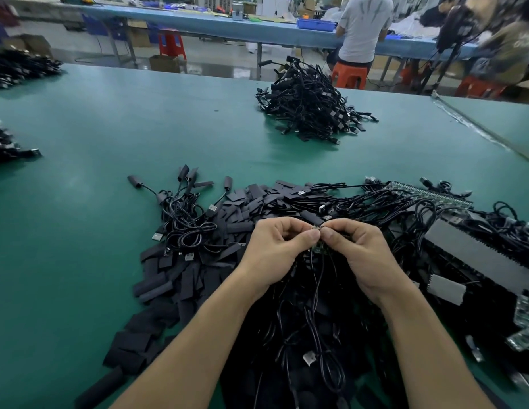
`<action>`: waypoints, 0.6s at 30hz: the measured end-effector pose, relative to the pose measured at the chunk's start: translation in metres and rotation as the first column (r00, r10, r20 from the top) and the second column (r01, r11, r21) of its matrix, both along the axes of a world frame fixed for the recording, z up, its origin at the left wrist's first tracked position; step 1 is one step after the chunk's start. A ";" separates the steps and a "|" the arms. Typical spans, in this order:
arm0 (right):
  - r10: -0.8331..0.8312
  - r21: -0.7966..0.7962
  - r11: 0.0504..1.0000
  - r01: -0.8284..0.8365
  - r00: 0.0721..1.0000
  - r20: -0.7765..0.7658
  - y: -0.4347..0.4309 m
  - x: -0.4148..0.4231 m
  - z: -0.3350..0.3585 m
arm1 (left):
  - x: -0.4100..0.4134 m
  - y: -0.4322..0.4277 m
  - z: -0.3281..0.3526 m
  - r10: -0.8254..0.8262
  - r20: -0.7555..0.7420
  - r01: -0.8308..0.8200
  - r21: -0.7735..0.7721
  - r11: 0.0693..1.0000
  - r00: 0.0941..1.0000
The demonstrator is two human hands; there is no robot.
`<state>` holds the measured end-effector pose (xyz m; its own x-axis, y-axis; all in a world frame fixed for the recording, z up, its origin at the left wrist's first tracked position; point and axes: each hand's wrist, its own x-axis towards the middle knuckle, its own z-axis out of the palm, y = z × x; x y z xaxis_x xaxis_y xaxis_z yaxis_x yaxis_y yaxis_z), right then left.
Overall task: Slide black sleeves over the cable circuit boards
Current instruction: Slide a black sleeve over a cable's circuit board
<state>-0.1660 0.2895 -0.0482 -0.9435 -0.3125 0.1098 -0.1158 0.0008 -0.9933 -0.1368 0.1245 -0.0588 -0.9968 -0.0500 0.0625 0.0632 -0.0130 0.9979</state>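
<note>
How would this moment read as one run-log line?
left hand: pinches circuit board | right hand: pinches same board | black sleeves: loose pile on table

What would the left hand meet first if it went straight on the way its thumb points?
Likely the circuit board that the left hand and right hand both pinch, though depth is unclear.
</note>
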 end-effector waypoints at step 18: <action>-0.084 -0.224 0.964 0.147 0.960 0.268 -0.010 -0.001 0.005 | -0.004 0.008 0.002 0.144 0.048 -0.144 0.013 0.989 0.988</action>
<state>-0.1674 0.2799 -0.0429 -0.9777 -0.1943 -0.0802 0.1270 -0.2419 -0.9620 -0.1411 0.1325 -0.0568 -0.9809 -0.1938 0.0137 0.0186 -0.0238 0.9995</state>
